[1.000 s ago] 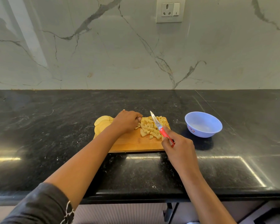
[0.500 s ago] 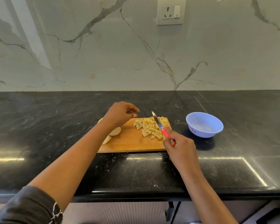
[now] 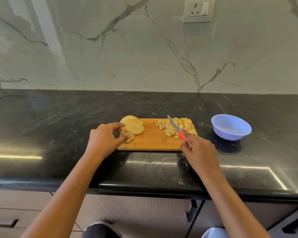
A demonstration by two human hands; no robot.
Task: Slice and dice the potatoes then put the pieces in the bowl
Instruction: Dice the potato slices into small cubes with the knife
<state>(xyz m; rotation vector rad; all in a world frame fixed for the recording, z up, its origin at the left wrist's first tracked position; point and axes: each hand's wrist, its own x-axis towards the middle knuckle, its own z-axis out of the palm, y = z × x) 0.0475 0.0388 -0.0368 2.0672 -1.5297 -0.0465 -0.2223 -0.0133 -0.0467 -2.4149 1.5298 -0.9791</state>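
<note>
Half-curled left hand [image 3: 105, 140] touches a potato slice [image 3: 129, 136]; right hand [image 3: 199, 150] grips knife [image 3: 176, 127].

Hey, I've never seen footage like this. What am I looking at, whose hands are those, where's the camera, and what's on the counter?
There is no machine here: these are a person's two bare hands, filmed by one wide-angle camera worn on the head and looking forward and down. That is why the arms come in from the bottom.

On the black countertop lies a wooden cutting board. At its left end are round potato slices, and at its right end is a pile of diced potato.

The right hand grips a red-handled knife, with the blade over the diced pile. The left hand is at the slices, thumb against a small one; whether it has gripped it is unclear.

Right of the board stands a light blue bowl, which looks empty.
</note>
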